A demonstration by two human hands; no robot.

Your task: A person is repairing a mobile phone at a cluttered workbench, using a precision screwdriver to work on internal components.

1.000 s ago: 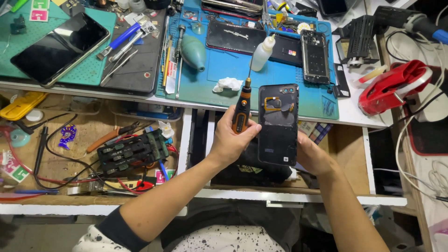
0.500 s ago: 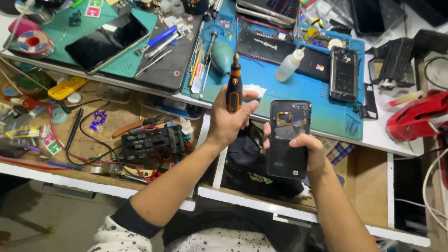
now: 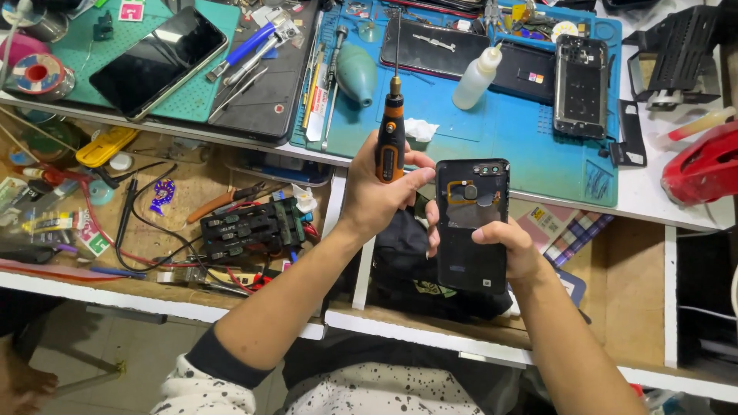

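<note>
My left hand [image 3: 373,204] grips an orange and black electric screwdriver [image 3: 390,146], held upright with its thin bit pointing away from me over the blue mat [image 3: 523,146]. My right hand [image 3: 509,250] holds a dark phone [image 3: 470,230] with its back towards me, camera cut-outs at the top and a round part showing below them. The screwdriver stands just left of the phone and its bit does not touch it. Both hands hover in front of the desk edge, above an open drawer.
On the blue mat lie a white squeeze bottle [image 3: 477,77], a bare phone frame [image 3: 582,86], a teal blower [image 3: 357,73] and a crumpled tissue [image 3: 420,129]. A green mat holds another phone [image 3: 157,61]. The left drawer holds a black bit holder [image 3: 250,229], pliers and wires. A red object [image 3: 703,165] sits right.
The view has swung about over the desk. Both hands keep their hold; the screwdriver has drawn slightly left, away from the phone's top edge, and stands more upright.
</note>
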